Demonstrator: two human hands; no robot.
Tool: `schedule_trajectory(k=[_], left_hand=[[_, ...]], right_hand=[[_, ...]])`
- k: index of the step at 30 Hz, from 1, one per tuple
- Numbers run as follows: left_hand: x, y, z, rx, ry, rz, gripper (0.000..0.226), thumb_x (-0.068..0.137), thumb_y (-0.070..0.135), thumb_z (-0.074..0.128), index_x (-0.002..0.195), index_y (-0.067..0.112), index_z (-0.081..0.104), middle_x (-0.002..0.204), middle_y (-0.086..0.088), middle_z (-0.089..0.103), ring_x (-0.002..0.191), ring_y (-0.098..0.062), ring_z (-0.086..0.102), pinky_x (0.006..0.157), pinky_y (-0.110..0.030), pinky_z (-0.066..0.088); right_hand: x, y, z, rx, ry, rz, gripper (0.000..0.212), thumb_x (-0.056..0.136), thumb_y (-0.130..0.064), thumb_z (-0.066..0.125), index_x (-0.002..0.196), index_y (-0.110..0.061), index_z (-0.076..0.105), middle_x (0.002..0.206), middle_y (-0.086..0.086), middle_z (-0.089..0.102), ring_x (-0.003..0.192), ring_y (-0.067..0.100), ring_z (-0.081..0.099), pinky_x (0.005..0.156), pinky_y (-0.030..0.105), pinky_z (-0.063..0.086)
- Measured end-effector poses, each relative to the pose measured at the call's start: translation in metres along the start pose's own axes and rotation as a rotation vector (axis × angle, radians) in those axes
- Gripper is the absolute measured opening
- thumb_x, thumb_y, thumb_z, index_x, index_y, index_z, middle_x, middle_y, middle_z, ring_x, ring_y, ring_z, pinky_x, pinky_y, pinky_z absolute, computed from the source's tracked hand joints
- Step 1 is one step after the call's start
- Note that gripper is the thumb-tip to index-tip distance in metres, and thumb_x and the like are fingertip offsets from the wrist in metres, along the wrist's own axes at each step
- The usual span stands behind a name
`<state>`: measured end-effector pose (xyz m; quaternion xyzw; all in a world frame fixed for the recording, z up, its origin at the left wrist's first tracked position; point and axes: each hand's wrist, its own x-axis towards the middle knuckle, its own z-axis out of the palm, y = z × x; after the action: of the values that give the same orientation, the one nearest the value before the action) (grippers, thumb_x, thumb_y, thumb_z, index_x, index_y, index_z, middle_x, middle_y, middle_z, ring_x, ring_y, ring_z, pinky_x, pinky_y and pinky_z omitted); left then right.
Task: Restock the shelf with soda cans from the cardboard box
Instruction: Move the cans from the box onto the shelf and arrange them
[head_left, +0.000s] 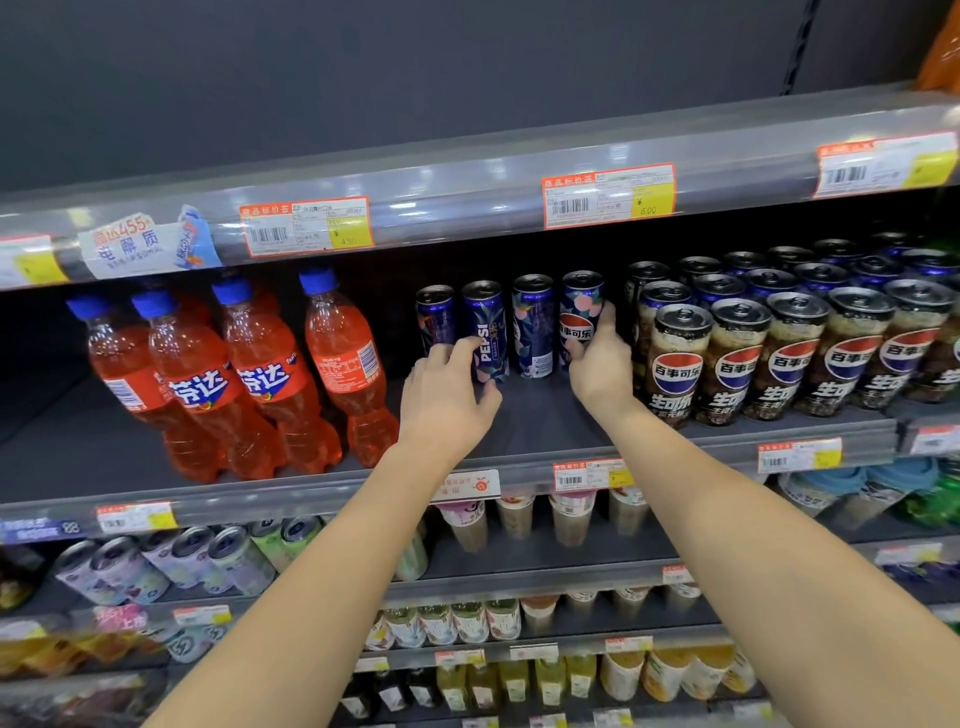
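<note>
Several slim blue Pepsi cans stand in a row at the back of the middle shelf. My left hand curls around the second can, the one with PEPSI printed down its side. My right hand grips the rightmost can of the row, thumb on its front and fingers round its right side. Two more cans stand untouched: one at the far left and one between my hands. No cardboard box is in view.
Orange Fanta bottles fill the shelf's left side. Dark Pepsi cans crowd the right side in several rows. Bare shelf floor lies in front of the blue cans. Shelves below hold cans, cups and bottles. A price-tag rail runs overhead.
</note>
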<state>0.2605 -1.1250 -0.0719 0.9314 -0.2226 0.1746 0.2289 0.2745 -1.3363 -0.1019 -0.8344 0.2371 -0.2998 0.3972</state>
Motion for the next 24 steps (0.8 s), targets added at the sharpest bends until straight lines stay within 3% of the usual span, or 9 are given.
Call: schedule_trajectory(k=[5,7,9,12,14,18,24], left_hand=[[-0.002,0.006,-0.001,-0.009,-0.009,-0.002,0.055,0.096,0.038,0.06,0.148,0.022,0.047,0.126,-0.006,0.058,0.112,-0.03,0.057,0.093,-0.045,0.051],[-0.005,0.008,-0.001,-0.014,-0.021,-0.003,0.056,0.096,0.036,0.061,0.148,0.022,0.047,0.125,-0.005,0.058,0.112,-0.03,0.057,0.093,-0.044,0.051],[-0.008,0.009,-0.001,-0.009,-0.041,0.0,0.056,0.096,0.036,0.061,0.148,0.021,0.047,0.128,-0.005,0.057,0.114,-0.03,0.056,0.094,-0.045,0.051],[-0.011,0.011,-0.002,0.007,-0.051,0.01,0.056,0.096,0.036,0.061,0.148,0.019,0.047,0.13,-0.007,0.057,0.116,-0.031,0.056,0.095,-0.044,0.05],[-0.013,0.012,-0.003,0.007,-0.052,0.017,0.054,0.096,0.035,0.061,0.147,0.018,0.05,0.129,-0.006,0.058,0.117,-0.031,0.057,0.096,-0.042,0.047],[-0.021,0.017,-0.005,0.017,-0.055,0.05,0.049,0.096,0.033,0.062,0.142,0.016,0.056,0.131,-0.007,0.061,0.116,-0.031,0.059,0.098,-0.043,0.047],[-0.05,0.023,-0.016,0.037,-0.065,0.035,0.05,0.092,0.033,0.064,0.139,0.016,0.058,0.129,-0.012,0.063,0.113,-0.034,0.062,0.091,-0.043,0.051]], right_hand=[[0.0,-0.002,-0.004,0.012,-0.046,0.084,0.077,0.094,-0.015,0.062,0.156,-0.015,0.017,0.114,0.019,0.068,0.106,0.037,0.065,0.09,0.046,0.054],[-0.006,-0.005,-0.005,0.033,-0.042,0.143,0.081,0.091,-0.015,0.067,0.155,-0.007,0.018,0.117,0.021,0.066,0.111,0.037,0.063,0.094,0.046,0.052],[-0.02,-0.014,-0.008,-0.011,-0.043,0.165,0.067,0.09,-0.011,0.067,0.145,0.0,0.031,0.126,0.022,0.059,0.117,0.04,0.059,0.093,0.045,0.051],[-0.041,-0.021,-0.013,-0.074,-0.116,0.173,0.052,0.091,-0.009,0.064,0.138,-0.003,0.042,0.133,0.019,0.055,0.12,0.038,0.056,0.092,0.041,0.048],[-0.052,-0.02,-0.019,-0.105,-0.188,0.126,0.056,0.093,-0.011,0.06,0.145,-0.005,0.04,0.132,0.017,0.058,0.12,0.036,0.057,0.092,0.038,0.048],[-0.074,-0.019,-0.032,-0.091,-0.282,-0.027,0.046,0.094,-0.012,0.06,0.14,-0.012,0.053,0.127,0.014,0.065,0.115,0.033,0.061,0.092,0.034,0.049],[-0.095,-0.019,-0.039,-0.162,-0.347,-0.237,0.057,0.093,-0.016,0.061,0.147,-0.01,0.046,0.141,0.014,0.057,0.129,0.033,0.053,0.103,0.039,0.047]])
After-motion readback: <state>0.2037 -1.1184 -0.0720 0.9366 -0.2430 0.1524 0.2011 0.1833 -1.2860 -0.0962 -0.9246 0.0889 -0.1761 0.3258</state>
